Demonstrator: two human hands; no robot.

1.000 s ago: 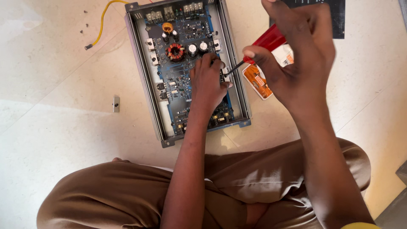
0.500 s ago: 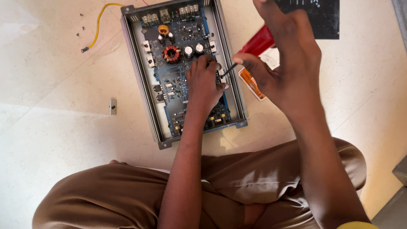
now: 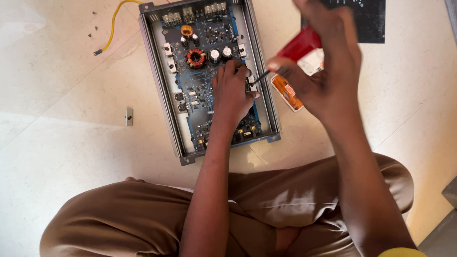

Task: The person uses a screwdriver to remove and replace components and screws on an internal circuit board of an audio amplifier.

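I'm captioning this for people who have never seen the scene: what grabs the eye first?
An opened metal case with a blue circuit board lies on the pale floor, top centre. The left hand presses on the board, while the right hand holds a red-handled screwdriver at its right edge. A yellow wire curls away at upper left.

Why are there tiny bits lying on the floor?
A few small dark screws lie scattered on the pale floor left of the open grey metal case with its blue circuit board, near a loose yellow wire.
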